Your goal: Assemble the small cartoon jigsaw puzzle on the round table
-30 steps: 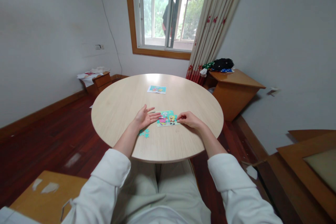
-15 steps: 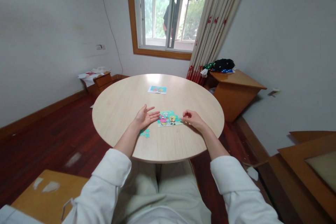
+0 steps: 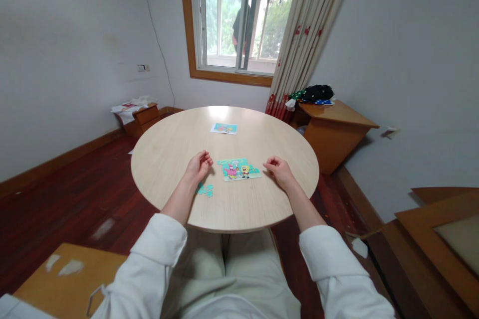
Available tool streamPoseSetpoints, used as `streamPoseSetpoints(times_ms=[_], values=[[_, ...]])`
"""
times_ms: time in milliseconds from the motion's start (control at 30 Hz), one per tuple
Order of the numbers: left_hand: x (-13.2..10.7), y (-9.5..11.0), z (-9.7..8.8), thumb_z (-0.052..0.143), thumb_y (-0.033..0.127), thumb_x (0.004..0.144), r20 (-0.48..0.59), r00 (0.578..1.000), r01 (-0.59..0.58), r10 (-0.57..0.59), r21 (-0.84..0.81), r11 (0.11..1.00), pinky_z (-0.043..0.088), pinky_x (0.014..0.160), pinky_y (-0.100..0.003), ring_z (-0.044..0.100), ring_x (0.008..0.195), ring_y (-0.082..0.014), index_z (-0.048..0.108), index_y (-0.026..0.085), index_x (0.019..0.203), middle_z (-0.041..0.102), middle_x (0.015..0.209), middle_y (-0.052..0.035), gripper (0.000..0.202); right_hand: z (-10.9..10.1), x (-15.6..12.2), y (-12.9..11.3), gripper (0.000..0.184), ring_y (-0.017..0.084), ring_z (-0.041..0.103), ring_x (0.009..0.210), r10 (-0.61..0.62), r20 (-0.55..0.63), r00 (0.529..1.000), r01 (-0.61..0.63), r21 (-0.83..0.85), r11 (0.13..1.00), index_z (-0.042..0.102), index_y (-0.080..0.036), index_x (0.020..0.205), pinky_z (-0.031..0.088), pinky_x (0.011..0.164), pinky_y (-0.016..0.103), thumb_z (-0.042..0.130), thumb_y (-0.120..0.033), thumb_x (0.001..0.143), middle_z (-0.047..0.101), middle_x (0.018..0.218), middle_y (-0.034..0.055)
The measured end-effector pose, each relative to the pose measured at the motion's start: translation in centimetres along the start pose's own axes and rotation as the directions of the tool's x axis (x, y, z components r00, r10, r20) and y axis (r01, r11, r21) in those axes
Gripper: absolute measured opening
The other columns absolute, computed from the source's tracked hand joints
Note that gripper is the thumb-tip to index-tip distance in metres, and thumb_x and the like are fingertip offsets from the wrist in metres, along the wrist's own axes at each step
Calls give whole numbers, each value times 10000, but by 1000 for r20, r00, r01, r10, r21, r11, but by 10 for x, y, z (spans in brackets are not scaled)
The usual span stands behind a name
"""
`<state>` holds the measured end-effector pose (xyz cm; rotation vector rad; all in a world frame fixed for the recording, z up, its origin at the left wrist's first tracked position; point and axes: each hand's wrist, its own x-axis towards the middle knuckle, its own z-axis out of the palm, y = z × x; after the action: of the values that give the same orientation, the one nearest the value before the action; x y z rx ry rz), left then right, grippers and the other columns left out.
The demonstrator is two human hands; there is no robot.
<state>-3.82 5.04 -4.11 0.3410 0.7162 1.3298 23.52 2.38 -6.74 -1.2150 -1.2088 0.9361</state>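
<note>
A partly joined jigsaw puzzle (image 3: 239,171) with cartoon figures lies on the round table between my hands. Its upper right edge is jagged. Just left of it, apart from the puzzle, is my left hand (image 3: 200,164), its fingers curled in and nothing showing in them. Several loose turquoise puzzle pieces (image 3: 205,190) lie below that hand, near the wrist. To the puzzle's right, my right hand (image 3: 279,169) has thumb and fingers drawn together in a pinch; whatever may be between the fingertips is too small to see.
A folded picture sheet (image 3: 224,128) lies toward the far side of the round table (image 3: 164,149). Behind it is a window (image 3: 243,15), with a person (image 3: 239,27) beyond the glass. A wooden cabinet (image 3: 333,129) with cloths on top stands at the right.
My left hand has drawn back from the puzzle's left edge, and its spread fingers have curled in. My right hand has moved slightly right, away from the puzzle's right edge.
</note>
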Motion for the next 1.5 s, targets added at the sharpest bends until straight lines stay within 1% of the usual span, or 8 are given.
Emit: streamPoseSetpoints(times_ms=[200,500,800,933,1033,1200,1333,1500], values=[[-4,13,-5,509,126,776,14,994,-109,109,-30,994,127,291,-133,198,288,-12,306,184,553,204,409,111,307,-1,1,1,368,49,341,463,13,-6,1000,-13,16,1000,482,-178,608,238,416,198,750,-401,491,438,528,-66],[-8,30,-18,486,139,723,-96,951,-289,293,58,956,144,319,-144,204,295,-22,313,182,519,214,361,105,271,-6,1,-9,372,47,351,469,16,-6,1000,-15,36,999,484,-176,604,262,424,195,759,-399,489,443,530,-68],[-16,39,-27,537,117,702,-92,912,-325,399,431,842,219,305,-141,317,289,-43,434,169,573,354,368,73,173,-5,2,-12,386,56,347,475,8,-8,1000,-8,0,1000,476,-185,601,271,425,206,752,-429,485,440,541,-59],[-20,42,-29,527,139,739,-64,961,-222,267,392,893,241,297,-128,370,297,-59,458,163,640,413,390,51,123,-5,1,-12,400,60,340,474,8,-4,1000,-8,-22,1000,468,-190,602,281,426,213,743,-458,487,429,537,-58],[-26,45,-27,472,238,812,45,999,-12,-5,379,925,305,302,-151,448,337,-97,472,159,678,477,429,6,155,-5,1,-13,413,61,342,476,14,-8,1000,-14,-18,1000,466,-190,602,280,424,212,745,-468,476,430,543,-56],[-40,49,-26,334,415,879,234,856,258,-461,580,773,469,399,-309,608,483,-219,547,137,795,622,582,-121,360,-4,1,-14,413,59,346,477,7,2,1000,-7,-11,1000,465,-188,597,285,430,212,744,-469,480,424,540,-59],[-45,48,-25,335,491,862,234,737,362,-634,655,663,521,590,-428,669,682,-298,564,122,897,671,793,-221,435,-3,1,-13,405,56,348,477,5,-3,1000,-5,-3,1000,470,-185,596,286,431,209,749,-453,476,428,540,-61],[-44,45,-23,380,469,857,211,774,383,-597,595,707,518,662,-443,667,798,-313,561,135,952,675,864,-223,392,-3,1,-12,407,57,341,473,-2,1,1000,2,-26,1000,470,-187,601,289,428,211,742,-467,485,423,537,-61]])
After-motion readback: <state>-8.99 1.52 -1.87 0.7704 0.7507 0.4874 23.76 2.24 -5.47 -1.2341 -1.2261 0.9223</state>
